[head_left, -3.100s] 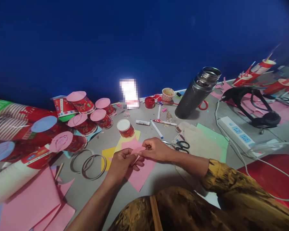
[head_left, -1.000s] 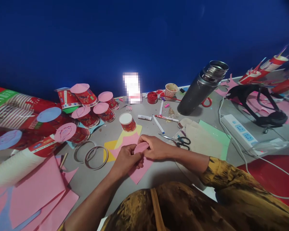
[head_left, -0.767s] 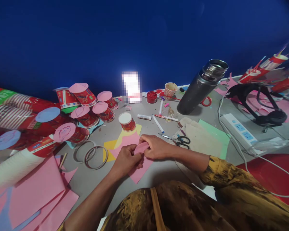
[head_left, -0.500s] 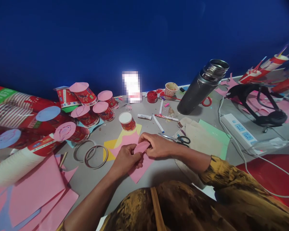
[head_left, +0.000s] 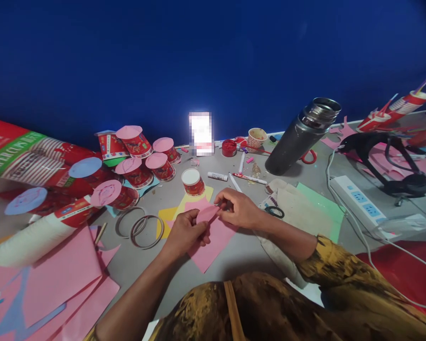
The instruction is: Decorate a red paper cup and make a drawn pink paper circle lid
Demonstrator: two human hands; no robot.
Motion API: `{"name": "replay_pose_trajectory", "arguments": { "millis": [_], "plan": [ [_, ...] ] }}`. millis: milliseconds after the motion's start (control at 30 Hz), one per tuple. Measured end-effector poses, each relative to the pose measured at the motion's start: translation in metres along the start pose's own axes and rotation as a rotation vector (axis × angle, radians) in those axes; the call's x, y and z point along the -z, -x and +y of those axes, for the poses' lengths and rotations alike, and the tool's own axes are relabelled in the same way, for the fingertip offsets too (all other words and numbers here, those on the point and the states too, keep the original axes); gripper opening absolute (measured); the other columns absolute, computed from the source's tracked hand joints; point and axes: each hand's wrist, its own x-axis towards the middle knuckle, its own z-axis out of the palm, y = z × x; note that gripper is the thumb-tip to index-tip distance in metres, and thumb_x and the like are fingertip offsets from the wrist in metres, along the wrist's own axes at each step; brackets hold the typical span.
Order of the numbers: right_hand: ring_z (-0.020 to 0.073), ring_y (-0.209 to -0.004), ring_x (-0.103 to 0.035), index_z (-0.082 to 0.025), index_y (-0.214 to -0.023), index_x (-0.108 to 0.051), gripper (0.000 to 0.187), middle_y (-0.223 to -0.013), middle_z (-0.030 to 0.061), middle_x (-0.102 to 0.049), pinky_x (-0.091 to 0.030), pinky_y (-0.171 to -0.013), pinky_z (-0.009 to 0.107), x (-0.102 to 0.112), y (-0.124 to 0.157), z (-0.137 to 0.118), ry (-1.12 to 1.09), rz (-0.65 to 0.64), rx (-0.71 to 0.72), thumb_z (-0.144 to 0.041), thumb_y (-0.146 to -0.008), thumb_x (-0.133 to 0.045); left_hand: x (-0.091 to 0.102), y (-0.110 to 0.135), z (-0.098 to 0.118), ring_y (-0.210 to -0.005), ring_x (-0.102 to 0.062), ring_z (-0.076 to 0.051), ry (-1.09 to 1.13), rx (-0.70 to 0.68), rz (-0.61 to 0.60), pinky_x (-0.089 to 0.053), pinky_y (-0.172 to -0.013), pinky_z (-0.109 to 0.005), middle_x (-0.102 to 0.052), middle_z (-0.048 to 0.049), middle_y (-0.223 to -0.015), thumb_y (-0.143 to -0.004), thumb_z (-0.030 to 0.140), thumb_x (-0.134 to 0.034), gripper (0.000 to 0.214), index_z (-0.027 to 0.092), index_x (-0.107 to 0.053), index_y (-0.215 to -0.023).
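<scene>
Pink paper lay nearest on the grey table (head_left: 181,277): a sheet (head_left: 215,248), partly hidden under the hands. Over it, the left hand (head_left: 188,229) pinched a small pink piece (head_left: 206,214) between thumb and curled fingers, and the right hand (head_left: 236,208), fingers bent and nearly closed, nipped its right end. I couldn't make out the piece's full outline behind the left thumb, or whether it was folded. I judged it light, bendable and quick to crease, best taken gently by opposite edges. Beyond, the right hand and forearm covered most of the scissors (head_left: 275,211), leaving a black handle loop; farther off stood an upturned red cup (head_left: 193,184), and pixelation blotted out a glowing screen (head_left: 201,134).
</scene>
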Motion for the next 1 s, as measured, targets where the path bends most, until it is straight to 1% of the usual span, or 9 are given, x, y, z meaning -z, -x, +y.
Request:
{"name": "replay_pose_trajectory", "arguments": {
  "millis": [133,267,333,400,533,667,767,900,1000],
  "plan": [
    [0.0176,-0.085,-0.061,-0.021,-0.093,-0.066,0.019,-0.095,0.0026,-0.068,-0.046,-0.08,0.029,-0.009,0.0,0.007,0.084,0.014,0.164,-0.006,-0.081,-0.069,-0.001,0.002,0.001,-0.047,-0.07,-0.019,0.01,-0.017,-0.016,-0.056,-0.045,-0.026,-0.07,-0.0022,-0.059,-0.066,0.041,-0.087,0.039,0.016,-0.063,-0.084],
    [0.0211,-0.097,-0.065,-0.022,-0.086,-0.067,0.027,-0.1,0.0056,-0.07,-0.05,-0.087,0.032,-0.015,-0.001,0.017,0.101,0.109,0.313,0.002,-0.077,-0.06,0.002,0.006,0.009,-0.051,-0.073,-0.022,0.123,0.013,-0.112,-0.056,-0.044,-0.027,-0.071,-0.0029,-0.064,-0.072,0.061,-0.087,0.057,0.015,-0.065,-0.098],
    [0.0212,-0.1,-0.066,-0.023,-0.085,-0.069,0.029,-0.103,0.0062,-0.07,-0.051,-0.088,0.032,-0.016,-0.002,0.02,0.089,0.125,0.341,0.003,-0.077,-0.058,0.004,0.006,0.011,-0.047,-0.072,-0.022,0.178,0.04,-0.129,-0.055,-0.042,-0.027,-0.07,-0.0026,-0.061,-0.073,0.067,-0.084,0.059,0.016,-0.063,-0.093],
    [0.0211,-0.101,-0.066,-0.023,-0.085,-0.07,0.028,-0.107,0.0068,-0.07,-0.053,-0.088,0.032,-0.016,-0.002,0.021,0.074,0.122,0.359,0.002,-0.078,-0.059,0.006,0.005,0.01,-0.042,-0.068,-0.02,0.195,0.055,-0.121,-0.052,-0.04,-0.026,-0.068,-0.003,-0.058,-0.072,0.066,-0.087,0.058,0.016,-0.061,-0.085],
    [0.0207,-0.104,-0.067,-0.024,-0.085,-0.073,0.027,-0.111,0.0073,-0.069,-0.055,-0.09,0.033,-0.014,-0.001,0.021,0.064,0.126,0.374,-0.001,-0.081,-0.06,0.005,0.001,0.006,-0.041,-0.065,-0.018,0.218,0.057,-0.104,-0.049,-0.039,-0.024,-0.067,-0.0061,-0.053,-0.073,0.067,-0.085,0.057,0.015,-0.062,-0.079],
    [0.0202,-0.106,-0.068,-0.024,-0.084,-0.075,0.027,-0.115,0.0073,-0.069,-0.055,-0.094,0.033,-0.013,0.001,0.021,0.06,0.116,0.398,-0.002,-0.084,-0.06,0.005,0.0,0.006,-0.039,-0.06,-0.015,0.263,0.06,-0.077,-0.044,-0.036,-0.023,-0.065,-0.0031,-0.053,-0.069,0.068,-0.086,0.059,0.014,-0.064,-0.079],
    [0.0191,-0.103,-0.068,-0.025,-0.085,-0.076,0.027,-0.119,0.0077,-0.069,-0.055,-0.092,0.033,-0.014,0.001,0.02,0.048,0.109,0.392,-0.003,-0.086,-0.06,0.005,0.001,0.008,-0.04,-0.058,-0.014,0.267,0.044,-0.055,-0.045,-0.038,-0.024,-0.066,-0.0029,-0.059,-0.067,0.065,-0.087,0.057,0.014,-0.065,-0.08],
    [0.0198,-0.107,-0.069,-0.023,-0.089,-0.075,0.027,-0.121,0.009,-0.071,-0.054,-0.095,0.034,-0.01,0.002,0.016,-0.03,0.138,0.324,-0.005,-0.087,-0.055,0.007,0.003,0.009,-0.044,-0.059,-0.014,0.208,-0.032,0.0,-0.049,-0.047,-0.027,-0.067,-0.0032,-0.06,-0.071,0.057,-0.086,0.047,0.015,-0.067,-0.078],
    [0.0189,-0.096,-0.069,-0.021,-0.1,-0.072,0.02,-0.108,0.0081,-0.074,-0.054,-0.085,0.031,-0.005,0.002,0.007,-0.127,0.151,0.159,-0.015,-0.093,-0.054,0.007,0.003,0.007,-0.048,-0.057,-0.013,0.121,-0.096,0.064,-0.046,-0.05,-0.025,-0.063,0.0,-0.057,-0.074,0.049,-0.085,0.038,0.016,-0.067,-0.073]
  ]
}}
